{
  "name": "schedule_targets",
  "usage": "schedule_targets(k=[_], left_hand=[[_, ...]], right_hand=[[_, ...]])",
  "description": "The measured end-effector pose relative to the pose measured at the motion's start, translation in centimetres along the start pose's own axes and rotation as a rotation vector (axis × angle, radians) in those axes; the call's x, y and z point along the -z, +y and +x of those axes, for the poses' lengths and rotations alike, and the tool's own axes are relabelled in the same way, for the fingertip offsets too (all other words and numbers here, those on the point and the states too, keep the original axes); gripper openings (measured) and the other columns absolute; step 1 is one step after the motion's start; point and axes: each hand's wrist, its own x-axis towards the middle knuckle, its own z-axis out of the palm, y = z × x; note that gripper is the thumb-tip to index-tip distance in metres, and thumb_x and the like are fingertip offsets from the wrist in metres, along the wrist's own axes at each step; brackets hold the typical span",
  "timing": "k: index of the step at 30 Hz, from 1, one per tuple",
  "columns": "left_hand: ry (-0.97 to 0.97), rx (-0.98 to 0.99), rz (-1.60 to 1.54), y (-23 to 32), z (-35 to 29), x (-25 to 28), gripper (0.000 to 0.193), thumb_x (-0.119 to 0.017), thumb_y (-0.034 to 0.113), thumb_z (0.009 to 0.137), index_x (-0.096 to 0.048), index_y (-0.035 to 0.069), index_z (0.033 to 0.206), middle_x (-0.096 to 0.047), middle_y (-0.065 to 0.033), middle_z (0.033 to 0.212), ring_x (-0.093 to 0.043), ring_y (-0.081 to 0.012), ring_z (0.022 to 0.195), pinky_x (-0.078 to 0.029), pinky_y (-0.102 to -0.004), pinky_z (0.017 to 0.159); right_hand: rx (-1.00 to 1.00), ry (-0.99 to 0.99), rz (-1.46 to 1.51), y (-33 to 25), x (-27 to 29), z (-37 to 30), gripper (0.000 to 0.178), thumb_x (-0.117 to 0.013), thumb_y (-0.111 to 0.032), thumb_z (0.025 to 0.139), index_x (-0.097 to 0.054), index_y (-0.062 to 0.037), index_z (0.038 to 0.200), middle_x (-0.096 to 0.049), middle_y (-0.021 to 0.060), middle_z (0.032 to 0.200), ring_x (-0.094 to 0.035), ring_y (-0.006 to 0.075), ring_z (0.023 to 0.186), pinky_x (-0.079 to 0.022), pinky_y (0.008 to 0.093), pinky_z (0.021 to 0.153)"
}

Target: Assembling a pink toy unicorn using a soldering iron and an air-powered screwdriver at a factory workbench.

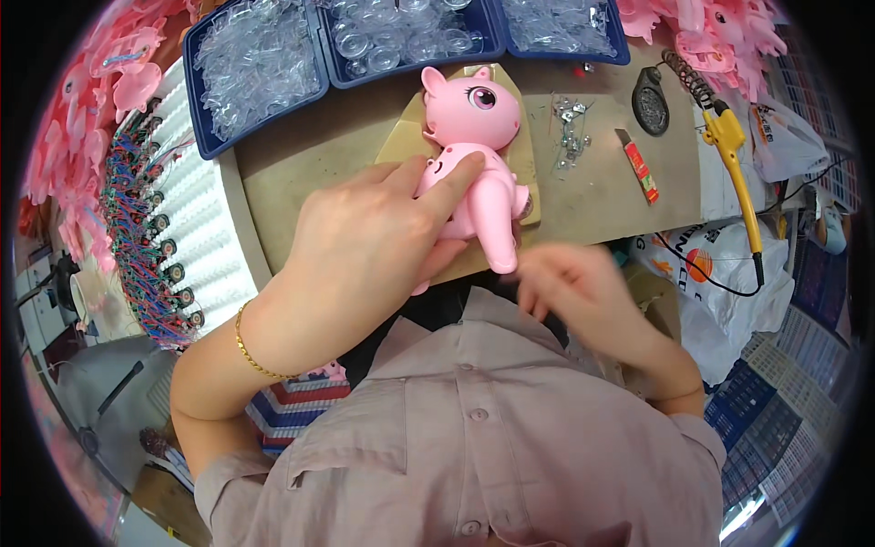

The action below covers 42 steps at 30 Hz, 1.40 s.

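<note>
A pink plastic toy pony [488, 187] lies on a yellowish block [406, 137] at the front of the workbench. Its head, with one large printed eye, points away from me. My left hand [365, 232] holds the body, fingers laid across the top and the thumb low near the legs. Part of the body is hidden under that hand. Just right of the pony's lower leg, my right hand [579, 292] hovers, blurred by motion. Its fingers are curled together; whatever may be between them does not show.
Blue bins [211, 137] of clear plastic parts line the back. Loose screws [571, 132], a red cutter knife [641, 169], a black oval object [650, 100] and a yellow-handled soldering iron [736, 173] lie right. White foam [214, 232] with wired parts stands left, near piled pink shells [137, 77].
</note>
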Motion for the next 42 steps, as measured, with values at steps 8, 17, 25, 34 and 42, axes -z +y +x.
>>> schedule_targets(k=[8, 17, 25, 34, 42], left_hand=[[0.054, -0.019, 0.012, 0.1, 0.3, -0.2, 0.046, -0.071, 0.028, 0.074, -0.062, 0.01, 0.115, -0.057, -0.0052, 0.076, -0.061, -0.0197, 0.069, -0.05, -0.0325, 0.055], [0.129, -0.013, 0.012, 0.3, -0.3, -1.0, 0.046, -0.068, 0.034, 0.079, -0.061, 0.004, 0.113, -0.058, -0.0089, 0.074, -0.059, -0.0197, 0.065, -0.048, -0.0312, 0.053], [-0.017, -0.031, 0.158, 0.4, -0.1, -1.1, 0.049, -0.067, 0.03, 0.077, -0.06, 0.004, 0.117, -0.059, -0.0076, 0.078, -0.059, -0.0203, 0.069, -0.048, -0.0318, 0.056], [0.108, 0.053, 0.023, 0.2, -0.1, -0.7, 0.041, -0.064, 0.028, 0.08, -0.06, 0.009, 0.116, -0.055, -0.0077, 0.075, -0.057, -0.0207, 0.072, -0.047, -0.0329, 0.056], [-0.01, 0.058, 0.131, 0.0, 0.3, -0.2, 0.045, -0.065, 0.035, 0.079, -0.059, 0.014, 0.117, -0.058, -0.0105, 0.084, -0.059, -0.0243, 0.075, -0.049, -0.0338, 0.061]], right_hand=[[0.784, 0.502, -0.85, 1.1, 1.4, 4.4, 0.017, -0.066, -0.002, 0.082, -0.065, 0.0017, 0.098, -0.057, 0.0109, 0.076, -0.056, 0.0241, 0.066, -0.044, 0.0324, 0.059], [0.716, 0.428, -0.76, -9.0, 1.9, 11.2, 0.028, -0.061, -0.024, 0.088, -0.066, 0.0025, 0.09, -0.059, 0.0153, 0.072, -0.06, 0.0252, 0.068, -0.045, 0.0336, 0.063], [0.754, 0.473, -1.022, -7.0, 0.3, 15.4, 0.034, -0.057, -0.028, 0.091, -0.057, 0.0004, 0.071, -0.052, 0.0191, 0.067, -0.052, 0.0371, 0.065, -0.039, 0.0439, 0.059], [0.669, 0.159, 0.321, -10.6, 3.9, 13.0, 0.036, -0.05, -0.024, 0.097, -0.053, -0.0033, 0.067, -0.047, -0.0055, 0.06, -0.038, 0.0055, 0.052, -0.03, 0.0225, 0.048], [0.843, 0.277, 0.231, -9.5, 2.9, 13.6, 0.031, -0.057, -0.022, 0.093, -0.052, -0.0077, 0.066, -0.044, -0.0043, 0.06, -0.039, 0.004, 0.052, -0.026, 0.0216, 0.047]])
